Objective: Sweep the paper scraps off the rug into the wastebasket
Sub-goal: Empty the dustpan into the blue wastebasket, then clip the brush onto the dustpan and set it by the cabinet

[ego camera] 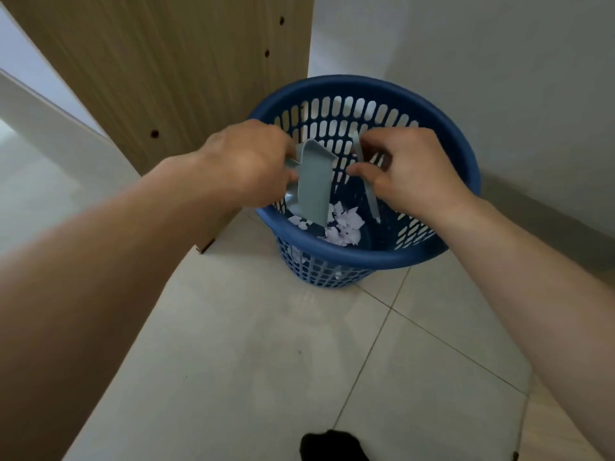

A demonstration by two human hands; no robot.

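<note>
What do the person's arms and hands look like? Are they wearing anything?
Both arms are bare as far as the picture shows, with no sleeves in view. The left hand and right hand wear no gloves, and no rings, watch or bracelet can be seen.

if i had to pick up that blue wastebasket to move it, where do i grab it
Grip the wastebasket by its thick rolled rim, from above at the near edge or right side. The rim is solid and wide, while the walls are slotted mesh. The left hand with the dustpan and the wooden panel crowd the left side.
</note>
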